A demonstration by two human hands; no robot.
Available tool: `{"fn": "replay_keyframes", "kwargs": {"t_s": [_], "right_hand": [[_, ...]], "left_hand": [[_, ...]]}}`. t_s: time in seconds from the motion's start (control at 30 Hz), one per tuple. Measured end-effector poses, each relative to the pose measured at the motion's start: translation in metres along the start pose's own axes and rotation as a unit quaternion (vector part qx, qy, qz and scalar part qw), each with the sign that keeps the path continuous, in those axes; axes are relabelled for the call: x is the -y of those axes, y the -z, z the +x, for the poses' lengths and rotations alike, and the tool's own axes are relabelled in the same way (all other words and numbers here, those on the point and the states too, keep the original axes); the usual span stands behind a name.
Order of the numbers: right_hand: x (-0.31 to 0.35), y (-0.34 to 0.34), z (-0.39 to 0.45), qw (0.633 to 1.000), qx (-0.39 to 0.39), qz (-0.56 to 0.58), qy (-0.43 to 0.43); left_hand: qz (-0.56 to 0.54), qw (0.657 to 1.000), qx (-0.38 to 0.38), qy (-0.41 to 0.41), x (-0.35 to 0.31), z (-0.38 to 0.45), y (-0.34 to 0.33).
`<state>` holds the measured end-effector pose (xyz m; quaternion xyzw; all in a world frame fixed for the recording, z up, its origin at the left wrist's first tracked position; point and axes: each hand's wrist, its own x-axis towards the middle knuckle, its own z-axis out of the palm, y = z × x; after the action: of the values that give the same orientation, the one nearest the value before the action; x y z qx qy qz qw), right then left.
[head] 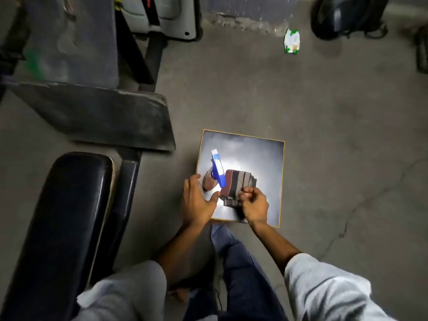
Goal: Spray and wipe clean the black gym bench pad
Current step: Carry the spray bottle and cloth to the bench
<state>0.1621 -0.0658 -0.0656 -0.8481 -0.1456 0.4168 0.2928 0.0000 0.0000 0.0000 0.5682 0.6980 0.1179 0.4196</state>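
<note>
Our right hand (253, 205) pinches the folded cloth (238, 184), our left hand (196, 200) spreads toward the spray bottle (218, 169), while the bench pad (67, 216) runs lengthwise off to our left, nearer the left hand.

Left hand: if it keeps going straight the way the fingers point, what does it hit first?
Probably the blue spray bottle. The left hand is open over the near-left corner of the square board, fingers aimed up toward the bottle's base. Height above the board is unclear.

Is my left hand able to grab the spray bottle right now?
Probably yes: the left hand is open right beside the blue spray bottle on the square board, with nothing between them.
</note>
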Motion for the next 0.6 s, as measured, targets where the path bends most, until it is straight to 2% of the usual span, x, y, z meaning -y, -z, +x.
{"fn": "replay_keyframes", "kwargs": {"t_s": [0.17, 0.27, 0.5, 0.6], "right_hand": [[-0.003, -0.004, 0.026, 0.994, -0.076, -0.061, -0.056], [-0.005, -0.004, 0.038, 0.988, -0.088, -0.099, -0.079], [0.003, -0.009, 0.041, 0.99, -0.071, -0.068, -0.102], [0.009, -0.014, 0.035, 0.991, -0.028, -0.04, -0.123]], "left_hand": [[0.037, 0.998, 0.028, 0.037, 0.001, 0.026, -0.015], [0.075, 0.996, 0.037, 0.006, -0.004, 0.033, -0.021], [0.048, 0.999, 0.003, -0.004, -0.012, 0.027, -0.012], [0.025, 1.0, -0.01, -0.003, -0.007, 0.018, 0.004]]}}
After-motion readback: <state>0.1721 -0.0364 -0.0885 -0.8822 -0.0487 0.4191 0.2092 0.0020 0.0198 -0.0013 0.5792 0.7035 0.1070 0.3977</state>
